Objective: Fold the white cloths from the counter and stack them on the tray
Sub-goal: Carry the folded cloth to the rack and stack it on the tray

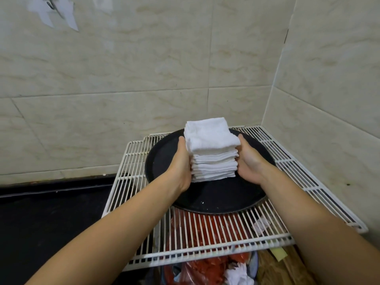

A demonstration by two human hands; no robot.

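A tall stack of several folded white cloths (211, 149) stands on a round black tray (216, 199). The tray rests on a white wire rack (205, 243) in a tiled corner. My left hand (182, 163) presses flat against the left side of the stack. My right hand (249, 161) presses against its right side, so the stack is clasped between both palms. The top cloth sits slightly askew, overhanging the ones below. The back of the tray is hidden behind the stack.
A black counter (51, 219) lies to the left of the rack. Under the rack is a bin with red scraps and crumpled white paper (236, 274). Tiled walls (144, 68) close in behind and on the right. Paper sheets (51, 13) hang on the wall at upper left.
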